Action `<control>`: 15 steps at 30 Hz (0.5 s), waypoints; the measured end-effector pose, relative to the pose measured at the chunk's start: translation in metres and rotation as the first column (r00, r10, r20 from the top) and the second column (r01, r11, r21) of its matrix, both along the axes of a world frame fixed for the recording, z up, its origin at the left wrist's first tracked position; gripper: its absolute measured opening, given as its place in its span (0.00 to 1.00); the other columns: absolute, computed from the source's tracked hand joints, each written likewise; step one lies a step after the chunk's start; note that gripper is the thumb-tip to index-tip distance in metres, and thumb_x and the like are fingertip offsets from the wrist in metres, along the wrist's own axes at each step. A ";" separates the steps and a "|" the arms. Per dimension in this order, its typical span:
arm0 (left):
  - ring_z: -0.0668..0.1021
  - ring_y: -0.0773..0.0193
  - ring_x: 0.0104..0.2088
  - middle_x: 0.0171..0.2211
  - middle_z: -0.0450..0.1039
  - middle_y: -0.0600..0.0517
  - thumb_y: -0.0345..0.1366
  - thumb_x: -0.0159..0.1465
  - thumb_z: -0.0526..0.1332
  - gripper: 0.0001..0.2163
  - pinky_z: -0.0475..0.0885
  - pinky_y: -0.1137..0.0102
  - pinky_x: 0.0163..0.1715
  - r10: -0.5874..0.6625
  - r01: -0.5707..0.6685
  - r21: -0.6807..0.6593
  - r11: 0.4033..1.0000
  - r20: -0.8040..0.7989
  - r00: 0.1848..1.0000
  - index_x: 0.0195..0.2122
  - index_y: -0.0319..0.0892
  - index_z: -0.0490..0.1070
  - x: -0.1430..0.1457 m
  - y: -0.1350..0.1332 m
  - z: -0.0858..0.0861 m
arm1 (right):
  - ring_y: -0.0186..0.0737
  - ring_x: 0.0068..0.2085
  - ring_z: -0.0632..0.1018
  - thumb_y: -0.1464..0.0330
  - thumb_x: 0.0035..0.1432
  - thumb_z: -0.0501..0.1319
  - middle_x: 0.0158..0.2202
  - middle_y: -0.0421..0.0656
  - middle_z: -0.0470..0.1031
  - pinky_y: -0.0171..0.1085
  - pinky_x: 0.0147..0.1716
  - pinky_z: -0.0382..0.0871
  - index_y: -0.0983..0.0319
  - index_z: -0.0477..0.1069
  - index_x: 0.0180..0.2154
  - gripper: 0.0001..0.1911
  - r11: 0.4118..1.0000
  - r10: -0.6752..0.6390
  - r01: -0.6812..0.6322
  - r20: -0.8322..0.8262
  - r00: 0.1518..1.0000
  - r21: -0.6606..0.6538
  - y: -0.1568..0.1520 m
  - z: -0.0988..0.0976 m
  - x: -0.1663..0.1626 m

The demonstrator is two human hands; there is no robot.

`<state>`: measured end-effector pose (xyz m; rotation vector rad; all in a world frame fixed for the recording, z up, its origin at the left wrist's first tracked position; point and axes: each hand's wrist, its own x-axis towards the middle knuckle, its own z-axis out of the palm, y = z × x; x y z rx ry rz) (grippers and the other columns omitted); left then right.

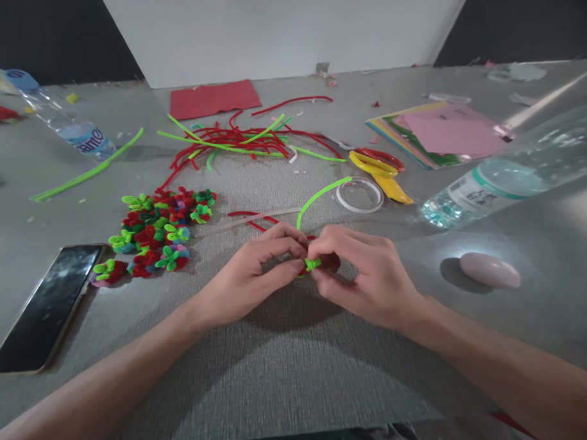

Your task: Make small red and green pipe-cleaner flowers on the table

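My left hand (258, 270) and my right hand (363, 277) meet at the middle of the grey table (288, 374). Both pinch a small piece made of a green pipe cleaner (318, 196) wound around something red (330, 262). The green pipe cleaner's free end arcs up and to the right from my fingers. A red pipe cleaner (248, 216) lies flat just behind my hands. To the left sits a cluster of finished red and green pipe-cleaner flowers (158, 231).
A pile of loose red and green pipe cleaners (233, 141) lies farther back. Yellow-red scissors (379, 168), a tape roll (360, 195), coloured paper (441, 132), two plastic bottles (511, 173) (68, 125), a pink oval object (489, 270) and a phone (47, 304) surround the hands.
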<state>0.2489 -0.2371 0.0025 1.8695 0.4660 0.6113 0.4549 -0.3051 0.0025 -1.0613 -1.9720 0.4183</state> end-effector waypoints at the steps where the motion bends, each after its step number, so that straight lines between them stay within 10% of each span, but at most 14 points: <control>1: 0.76 0.62 0.50 0.47 0.72 0.48 0.29 0.72 0.59 0.07 0.70 0.67 0.54 0.005 -0.005 0.007 1.000 -0.001 1.000 0.40 0.41 0.77 0.000 0.000 0.000 | 0.29 0.31 0.69 0.80 0.57 0.61 0.31 0.35 0.68 0.31 0.32 0.63 0.61 0.70 0.37 0.09 1.000 0.001 -0.001 0.000 1.000 -0.003 0.000 0.000 0.000; 15: 0.79 0.60 0.45 0.43 0.79 0.48 0.27 0.68 0.61 0.05 0.72 0.63 0.49 0.176 -0.166 0.436 0.884 0.019 0.984 0.40 0.40 0.77 0.000 -0.013 -0.001 | 0.30 0.32 0.68 0.80 0.55 0.61 0.32 0.36 0.67 0.32 0.33 0.63 0.61 0.66 0.36 0.10 1.000 0.001 -0.001 -0.016 1.000 -0.007 -0.002 0.000 -0.001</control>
